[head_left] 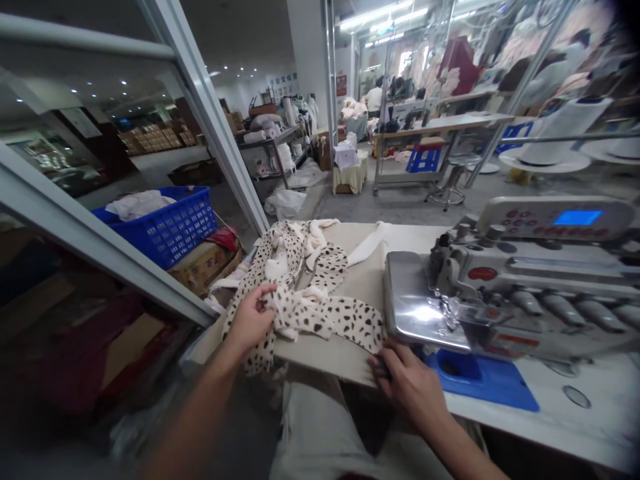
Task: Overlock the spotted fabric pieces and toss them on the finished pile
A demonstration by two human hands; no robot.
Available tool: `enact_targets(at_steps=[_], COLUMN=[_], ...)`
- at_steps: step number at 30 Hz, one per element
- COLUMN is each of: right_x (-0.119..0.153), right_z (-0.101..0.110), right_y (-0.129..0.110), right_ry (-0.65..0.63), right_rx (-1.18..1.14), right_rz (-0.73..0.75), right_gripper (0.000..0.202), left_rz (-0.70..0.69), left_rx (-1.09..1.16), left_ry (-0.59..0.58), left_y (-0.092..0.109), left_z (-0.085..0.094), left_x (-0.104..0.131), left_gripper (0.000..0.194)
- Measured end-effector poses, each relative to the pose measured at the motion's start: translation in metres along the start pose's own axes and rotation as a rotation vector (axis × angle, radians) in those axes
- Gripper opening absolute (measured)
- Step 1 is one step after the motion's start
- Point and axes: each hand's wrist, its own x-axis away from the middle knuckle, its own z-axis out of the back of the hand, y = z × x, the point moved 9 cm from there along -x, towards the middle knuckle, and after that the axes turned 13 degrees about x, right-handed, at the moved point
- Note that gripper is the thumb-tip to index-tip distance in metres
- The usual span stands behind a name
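Note:
A cream fabric with dark spots [320, 300] lies bunched on the sewing table [350, 360], left of an overlock sewing machine [505, 293]. My left hand [250, 320] grips the left part of this spotted fabric near the table's edge. My right hand [407, 380] rests at the front edge of the table, its fingertips on the right end of the fabric just before the machine's shiny metal plate [410, 300]. A blue panel [485, 377] sits below the machine's front.
A blue plastic basket [170, 223] with pale cloth stands on cardboard boxes at the left, behind a slanted metal frame [210, 113]. The machine's control panel [560, 217] has a lit blue display. Further back are worktables, stools and shelves with cloth.

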Motion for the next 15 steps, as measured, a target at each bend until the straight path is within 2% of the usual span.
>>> enact_targets(at_steps=[2,3,4,5,8,9,10,13,15], right_x=[0.000,0.000,0.001,0.001,0.003,0.002,0.000,-0.013,-0.026], right_z=[0.002,0.002,0.002,0.002,0.005,0.007,0.010,0.016,0.019], right_y=[0.000,0.001,0.001,0.001,-0.001,-0.004,-0.011,-0.046,-0.074], right_ry=[0.010,0.010,0.008,0.007,0.024,0.027,0.017,-0.078,-0.139], right_rx=[-0.018,-0.025,-0.030,-0.034,-0.053,-0.065,-0.080,-0.132,-0.159], right_rz=[-0.004,-0.004,-0.003,-0.003,-0.005,0.007,0.035,0.199,0.314], right_gripper=[0.022,0.022,0.021,0.021,0.022,0.022,0.022,0.024,0.024], left_rz=[-0.023,-0.061,-0.124,-0.202,-0.402,-0.422,-0.426,-0.396,-0.361], left_rx=[-0.153,-0.212,-0.293,-0.376,-0.514,-0.507,-0.496,-0.462,-0.406], left_ry=[0.099,0.132,0.106,0.015,-0.460,-0.571,-0.634,-0.707,-0.736], left_y=[-0.009,-0.006,0.000,0.008,0.021,0.021,0.021,0.014,0.011], left_z=[0.018,0.021,0.015,-0.001,-0.075,-0.095,-0.109,-0.130,-0.129], left_x=[0.006,0.009,0.010,0.011,0.020,0.022,0.020,0.005,-0.011], left_gripper=[0.049,0.049,0.048,0.046,0.035,0.030,0.026,0.016,0.010])
